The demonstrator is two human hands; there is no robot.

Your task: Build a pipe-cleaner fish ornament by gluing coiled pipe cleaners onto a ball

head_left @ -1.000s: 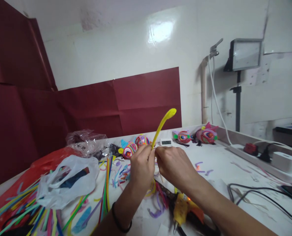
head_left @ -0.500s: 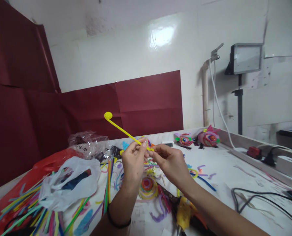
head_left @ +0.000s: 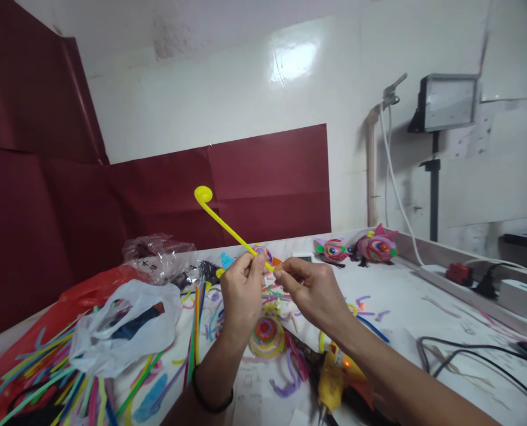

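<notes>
Our left hand (head_left: 242,284) and right hand (head_left: 310,290) pinch the near end of a fuzzy yellow pipe cleaner (head_left: 228,228), curled tip up-left above the table. We judge we're shaping it; next calls for a firm twist.

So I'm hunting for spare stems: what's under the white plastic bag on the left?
Colourful pipe cleaners stick out from under the white plastic bag, with a red plastic bag beneath its far side. A dark item shows through the bag; the rest is covered.
</notes>
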